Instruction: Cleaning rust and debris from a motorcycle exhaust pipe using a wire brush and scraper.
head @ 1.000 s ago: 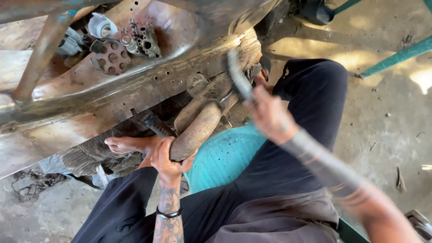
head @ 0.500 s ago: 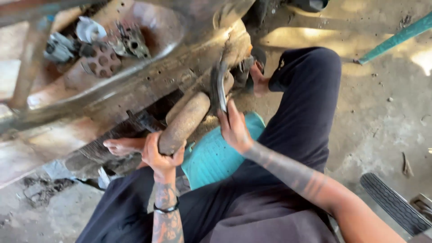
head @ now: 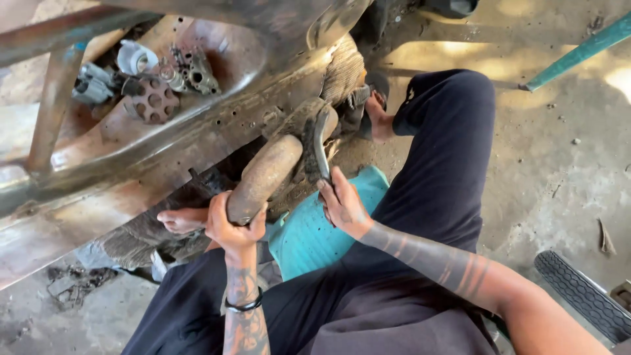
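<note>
My left hand (head: 233, 227) grips the near end of a rusty brown cylinder (head: 266, 174) that runs up under a rusted metal frame (head: 197, 141). My right hand (head: 342, 207) holds the lower end of a curved dark metal bar (head: 317, 141), which lies against the upper part of the cylinder. I sit on a teal stool (head: 315, 233) with both legs in dark trousers spread around the work. My bare feet rest near the frame.
Several small metal parts, among them a round disc with holes (head: 152, 102), lie in a rusty tray behind the frame. A teal pole (head: 578, 52) crosses the top right. A tyre tread (head: 582, 292) shows at the lower right on the dusty concrete floor.
My right hand has swung the curved bar down from the upper right onto the cylinder. My left hand has kept its grip on the cylinder's end.
</note>
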